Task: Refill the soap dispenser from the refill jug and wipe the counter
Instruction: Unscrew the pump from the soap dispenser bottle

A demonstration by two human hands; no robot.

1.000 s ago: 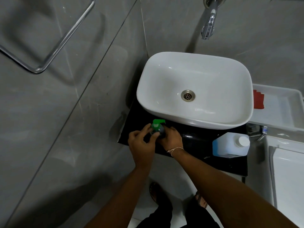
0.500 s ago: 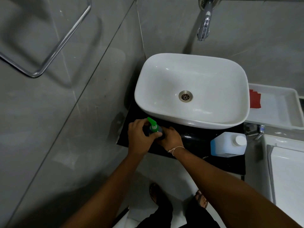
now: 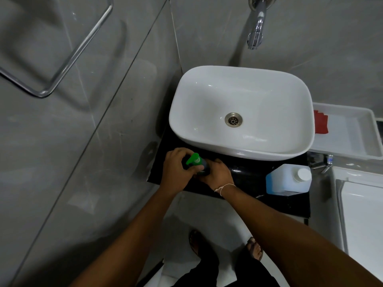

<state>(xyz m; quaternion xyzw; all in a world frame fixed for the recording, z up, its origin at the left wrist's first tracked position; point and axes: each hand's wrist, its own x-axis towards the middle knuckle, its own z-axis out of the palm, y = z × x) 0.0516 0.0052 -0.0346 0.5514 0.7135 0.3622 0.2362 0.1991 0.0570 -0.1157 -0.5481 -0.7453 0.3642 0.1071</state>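
Hands: A person's left hand (image 3: 176, 170) curls over the top of a soap dispenser (image 3: 200, 165), thumb and fingers closed around its bright green plastic pump head (image 3: 193, 158); the right hand (image 3: 217, 172) wraps the bottle's dark body from the other side, a thin pale cord looped at the wrist.
Dispenser: It stands upright at the front left corner of the counter, just in front of the basin's rim, mostly hidden by the two hands; the green nozzle points left.
Counter: A glossy black slab (image 3: 248, 172), reflective, with a square front edge.
Refill jug: A squat, translucent plastic jug (image 3: 288, 179) with rounded corners and a white screw cap sits on the right of the counter, well apart from the dispenser; blue liquid shows through its left side.
Basin: A smooth white ceramic bowl (image 3: 207, 90), a rounded rectangle, with a dull metal drain at its centre, below a polished chrome tap (image 3: 257, 27) coming out of the wall.
Tray: A white rectangular plastic tray (image 3: 352, 137) lies right of the basin, a folded red cloth (image 3: 320, 125) at its left end.
Walls: Grey, faintly veined tiles with a sheen; a bent chrome rail (image 3: 78, 50) on the left.
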